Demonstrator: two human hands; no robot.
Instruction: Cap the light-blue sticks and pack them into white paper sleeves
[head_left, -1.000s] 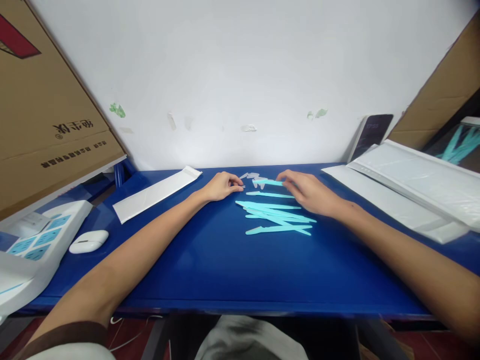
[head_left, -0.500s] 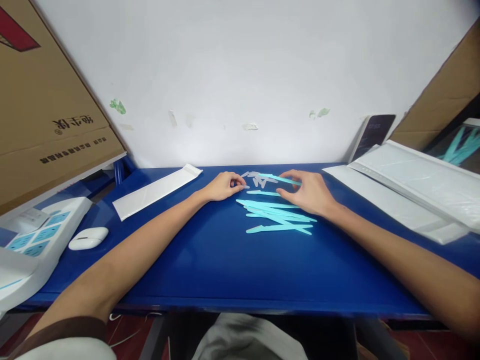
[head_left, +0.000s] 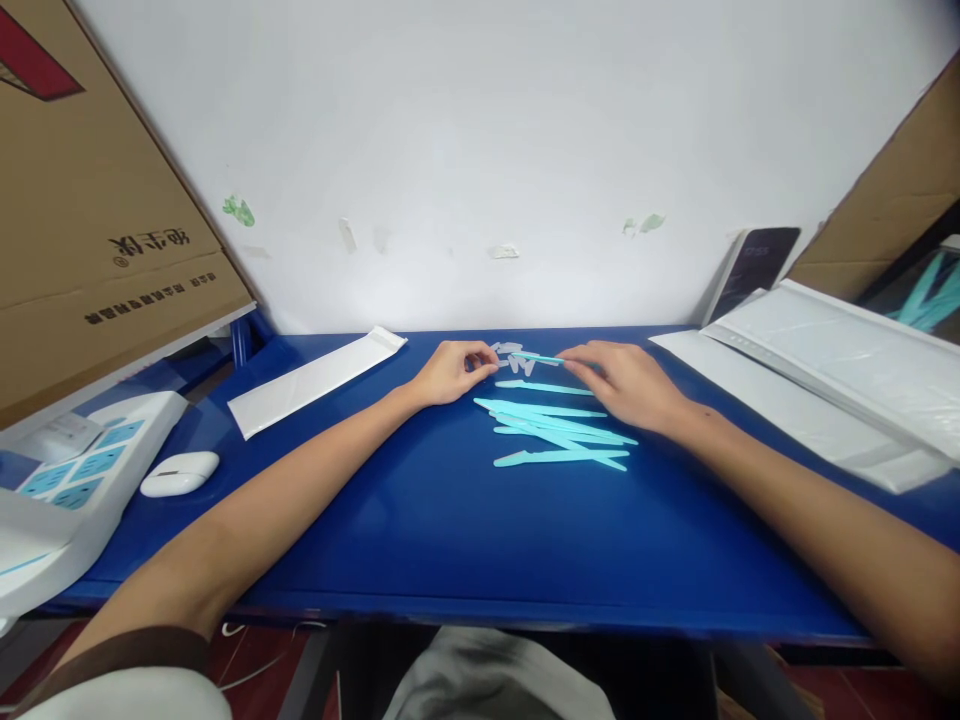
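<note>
My right hand (head_left: 630,382) pinches the end of a thin turquoise stick (head_left: 536,357), which points left over a small pile of translucent caps (head_left: 517,363). At the left of that pile is my left hand (head_left: 455,373), its thumb and forefinger closed at the tips on a small translucent piece, mostly hidden. Another turquoise stick (head_left: 544,387) lies just below, its right end near my right hand. Several more turquoise sticks (head_left: 555,428) lie crossed over one another on the blue table (head_left: 450,530), nearer to me.
A white sleeve (head_left: 315,383) lies at the left, with a white earbud case (head_left: 180,474) and a power strip (head_left: 112,470) beyond. White packets (head_left: 825,390) lie at the right, by a leaning phone (head_left: 754,268). Cardboard boxes (head_left: 97,180) flank the table.
The fingers of my right hand have closed on the turquoise stick, and its right end no longer sticks up across the palm. My left hand has barely moved; its fingertips have come together.
</note>
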